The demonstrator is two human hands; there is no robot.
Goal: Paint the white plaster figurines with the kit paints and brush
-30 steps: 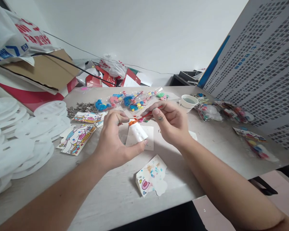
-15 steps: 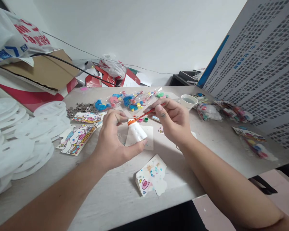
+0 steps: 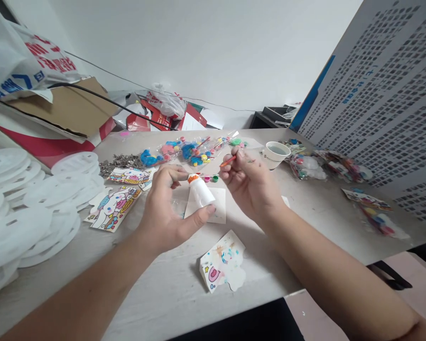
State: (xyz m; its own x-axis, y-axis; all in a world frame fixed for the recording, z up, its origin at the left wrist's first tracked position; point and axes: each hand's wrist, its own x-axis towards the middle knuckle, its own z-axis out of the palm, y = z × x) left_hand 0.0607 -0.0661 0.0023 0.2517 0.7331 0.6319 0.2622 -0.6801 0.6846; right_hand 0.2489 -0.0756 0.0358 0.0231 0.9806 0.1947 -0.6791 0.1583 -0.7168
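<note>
My left hand (image 3: 173, 203) grips a small white bottle-shaped figure (image 3: 201, 192) between its fingertips and thumb, tilted above the table. Orange paint rings the figure's narrow upper end. Just to the right, my right hand (image 3: 250, 184) pinches a thin red paintbrush (image 3: 228, 161), whose orange end points left and is apart from the figure. Beyond the figure lie little paint pots, among them a green one (image 3: 215, 178) and a pink one (image 3: 207, 179). Beneath it rests a white square sheet (image 3: 218, 213). A paint-smeared card (image 3: 223, 260) lies closer to me.
A paper cup (image 3: 277, 154) of liquid stands behind my right hand. Piles of white plastic discs (image 3: 31, 213) fill the left side, near printed cartoon cards (image 3: 114, 207). Clear bags of colourful pieces (image 3: 188, 150) lie at the back, and a printed panel (image 3: 383, 94) rises at the right.
My right hand has drawn the paintbrush back from the figure's orange band and turned, now blurred slightly by motion. The left hand keeps the figure in nearly the same spot.
</note>
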